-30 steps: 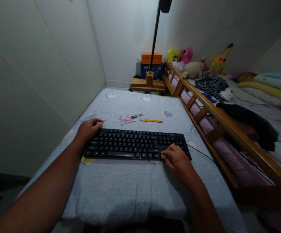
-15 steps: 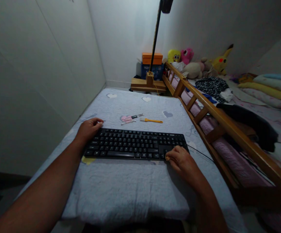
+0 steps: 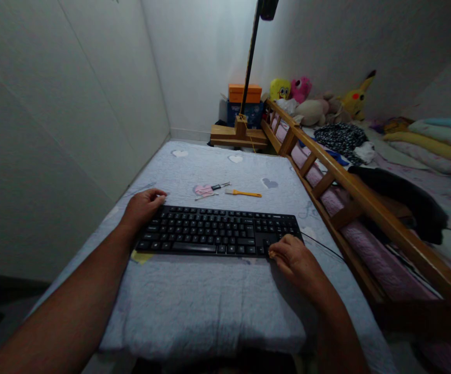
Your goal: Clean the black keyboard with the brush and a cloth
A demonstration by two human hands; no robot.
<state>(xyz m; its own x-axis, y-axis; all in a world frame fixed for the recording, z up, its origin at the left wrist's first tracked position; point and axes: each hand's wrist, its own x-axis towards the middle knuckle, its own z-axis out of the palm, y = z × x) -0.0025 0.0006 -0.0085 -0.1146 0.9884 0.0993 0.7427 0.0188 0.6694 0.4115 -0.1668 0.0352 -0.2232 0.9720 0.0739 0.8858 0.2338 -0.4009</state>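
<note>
A black keyboard (image 3: 205, 231) lies flat on the pale blue quilted cover, its cable leaving from the right end. My left hand (image 3: 141, 206) is closed around its far left corner, fingers bent over the edge. At the lower right keys, my right hand (image 3: 293, 257) pinches a small yellowish wad (image 3: 273, 254), mostly hidden by the fingers; its kind is unclear. That wad touches the keyboard's near edge around the arrow keys. Beyond the keyboard lie a yellow-handled brush (image 3: 244, 193), a small tool with a black grip and metal tip (image 3: 220, 186), and thin white swab-like sticks (image 3: 206, 197).
A wooden bed rail (image 3: 326, 166) runs along the right side, with bedding and plush toys (image 3: 301, 89) behind it. A lamp pole (image 3: 250, 57) rises from a wooden base (image 3: 225, 136) at the far end. The white wall panel (image 3: 73, 114) borders the left.
My right hand, with the yellowish wad, has shifted slightly to the right along the keyboard's near edge. My left hand stays in place.
</note>
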